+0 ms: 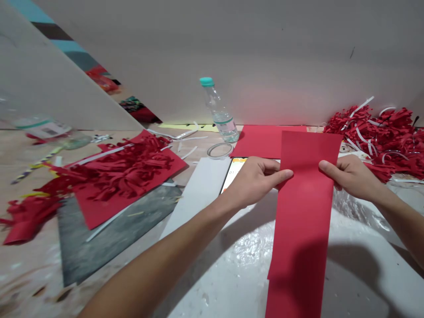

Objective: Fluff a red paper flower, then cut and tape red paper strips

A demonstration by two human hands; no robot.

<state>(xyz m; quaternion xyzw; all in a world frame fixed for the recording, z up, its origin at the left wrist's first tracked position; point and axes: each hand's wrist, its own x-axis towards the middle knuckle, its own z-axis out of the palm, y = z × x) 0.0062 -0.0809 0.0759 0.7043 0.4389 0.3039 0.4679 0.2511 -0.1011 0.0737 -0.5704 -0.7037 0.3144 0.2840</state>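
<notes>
A long strip of red paper stretches from the upper middle right down past the bottom edge of the view. My left hand pinches its left edge, thumb on the front and fingers behind. On the opposite edge, my right hand grips it the same way, the fingers partly hidden behind the paper. The strip's top end rises above both hands, over a white board. Behind it lies a flat red sheet. A phone with a lit screen is partly covered by my left hand.
A clear bottle with a teal cap leans near the wall, by a tape ring. Fringed red paper lies on a dark grey board at left. More red fringe is heaped at right. Another bottle stands far left.
</notes>
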